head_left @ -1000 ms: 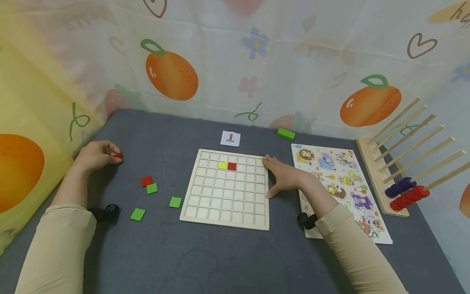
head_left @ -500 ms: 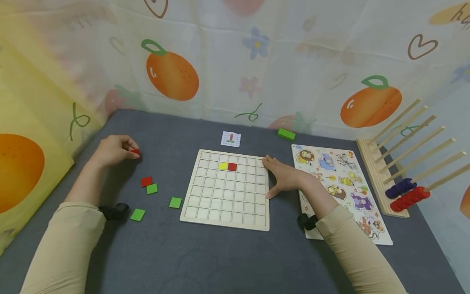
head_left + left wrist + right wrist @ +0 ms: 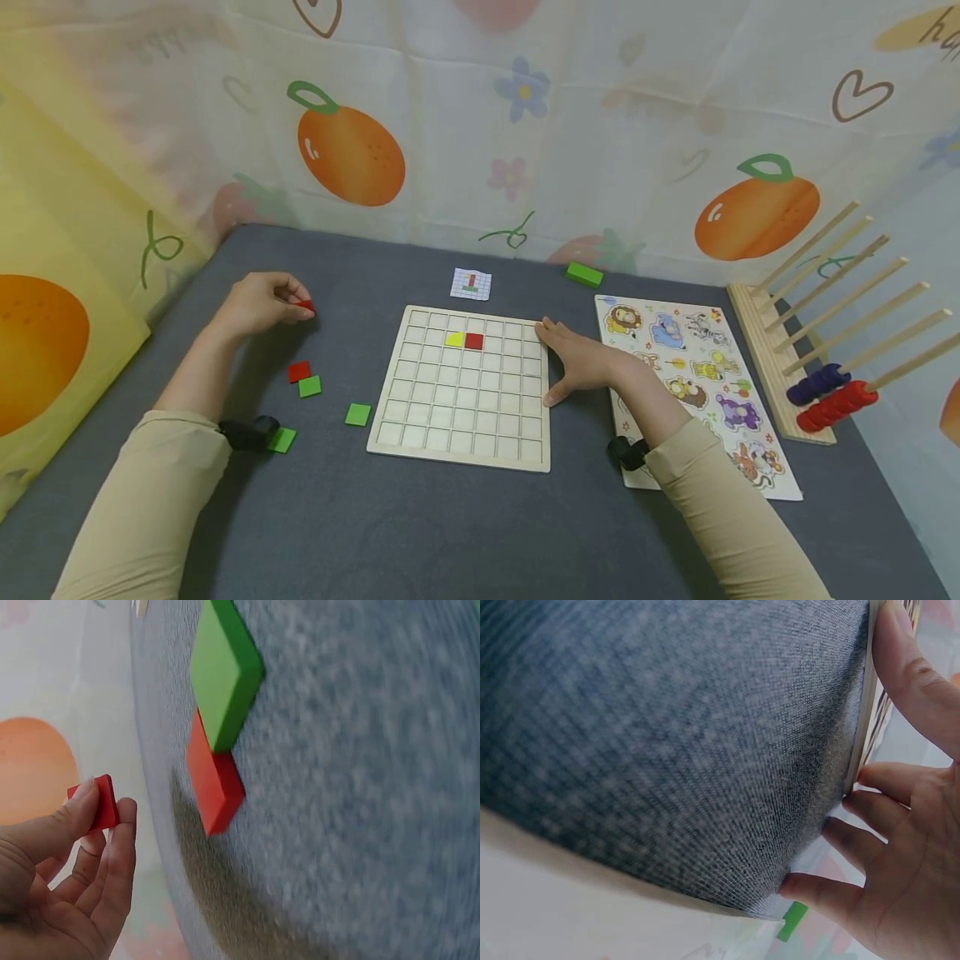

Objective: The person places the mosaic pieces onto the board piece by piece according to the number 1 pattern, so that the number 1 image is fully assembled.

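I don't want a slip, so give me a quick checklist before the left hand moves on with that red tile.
1. Left hand gripping the held red tile: ok, pinched with thumb and fingers.
2. Right hand at the grid board: ok, touching its right edge.
3. Free cells: ok, a yellow piece and a red piece sit there; most cells are bare.
4. Pattern card in sight: ok, uncovered behind the board.
5. Held red tile over the board: not ok, it is off to the left.
6. Loose red tile free of the nearby green tile: cannot tell if they overlap.
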A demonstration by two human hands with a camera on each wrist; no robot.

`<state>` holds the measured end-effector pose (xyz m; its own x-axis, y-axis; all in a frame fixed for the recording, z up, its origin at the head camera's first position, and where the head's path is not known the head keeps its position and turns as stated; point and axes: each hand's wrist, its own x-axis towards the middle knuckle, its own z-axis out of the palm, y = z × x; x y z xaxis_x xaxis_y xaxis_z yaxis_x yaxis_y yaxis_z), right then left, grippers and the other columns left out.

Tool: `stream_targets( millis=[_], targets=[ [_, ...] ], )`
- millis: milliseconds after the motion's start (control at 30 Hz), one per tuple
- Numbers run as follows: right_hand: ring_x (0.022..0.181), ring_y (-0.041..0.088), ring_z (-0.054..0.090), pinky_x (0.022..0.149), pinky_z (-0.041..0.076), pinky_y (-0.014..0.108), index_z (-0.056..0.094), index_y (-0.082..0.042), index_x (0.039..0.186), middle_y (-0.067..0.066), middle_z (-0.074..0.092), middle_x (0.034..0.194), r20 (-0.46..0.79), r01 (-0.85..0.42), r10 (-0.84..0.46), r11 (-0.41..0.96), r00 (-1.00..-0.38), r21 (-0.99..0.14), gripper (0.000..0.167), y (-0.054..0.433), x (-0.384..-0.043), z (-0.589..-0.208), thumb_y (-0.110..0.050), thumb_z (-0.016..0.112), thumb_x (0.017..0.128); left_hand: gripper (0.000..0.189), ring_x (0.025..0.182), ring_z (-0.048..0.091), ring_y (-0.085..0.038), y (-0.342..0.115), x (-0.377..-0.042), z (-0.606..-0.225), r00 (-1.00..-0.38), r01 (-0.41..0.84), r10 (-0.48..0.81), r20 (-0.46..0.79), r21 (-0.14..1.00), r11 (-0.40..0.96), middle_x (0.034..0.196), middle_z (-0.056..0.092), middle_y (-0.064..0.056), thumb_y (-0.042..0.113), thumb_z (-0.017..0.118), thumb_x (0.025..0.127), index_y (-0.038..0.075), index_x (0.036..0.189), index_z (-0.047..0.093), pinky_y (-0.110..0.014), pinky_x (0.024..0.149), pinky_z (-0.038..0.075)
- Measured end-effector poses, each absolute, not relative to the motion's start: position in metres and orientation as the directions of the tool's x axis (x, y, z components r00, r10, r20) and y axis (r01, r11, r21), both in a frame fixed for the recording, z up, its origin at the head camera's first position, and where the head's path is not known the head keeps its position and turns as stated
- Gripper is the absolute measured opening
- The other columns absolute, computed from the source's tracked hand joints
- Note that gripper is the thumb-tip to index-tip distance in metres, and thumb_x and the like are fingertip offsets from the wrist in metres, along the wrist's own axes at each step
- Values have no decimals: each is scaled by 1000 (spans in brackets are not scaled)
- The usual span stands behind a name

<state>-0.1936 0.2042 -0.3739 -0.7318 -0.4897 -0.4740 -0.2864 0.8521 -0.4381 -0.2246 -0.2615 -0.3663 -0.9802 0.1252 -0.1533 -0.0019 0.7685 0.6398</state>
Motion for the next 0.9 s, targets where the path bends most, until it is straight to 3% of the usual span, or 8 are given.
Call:
stream_targets(
  millis=[133,267,600,900],
  targets=[
    [154,42,-2,122,13,62,3,-5,159,18,-5,167,-474,-287,-489,853,-732,-436,117,204,-193,-374,-37,82,78,29,68,63,1,-254,-225,-367,-974,-18,143,-173,696,718,80,64,4,17,76,86,-1,106,64,-20,66,54],
    [154,42,-3,122,13,61,3,-5,159,18,-6,167,-478,-285,-489,852,-730,-438,117,204,-193,-374,-37,82,78,28,69,67,0,-246,-225,-366,-971,-10,168,-172,724,690,81,65,2,14,76,85,-2,106,64,-25,70,59],
    [155,41,-3,122,13,61,3,-6,159,17,-6,167,-477,-282,-483,856,-734,-433,117,204,-194,-375,-36,83,78,26,73,71,-6,-228,-225,-364,-953,-16,227,-199,785,620,85,66,-2,7,74,86,-4,106,62,-34,73,61],
    [155,40,-3,123,13,61,3,-7,159,16,-7,167,-481,-283,-486,855,-730,-435,117,204,-194,-375,-36,82,79,22,82,73,-20,-205,-224,-362,-946,40,266,-187,745,666,96,68,-11,10,73,88,2,108,68,-34,77,61]
  ],
)
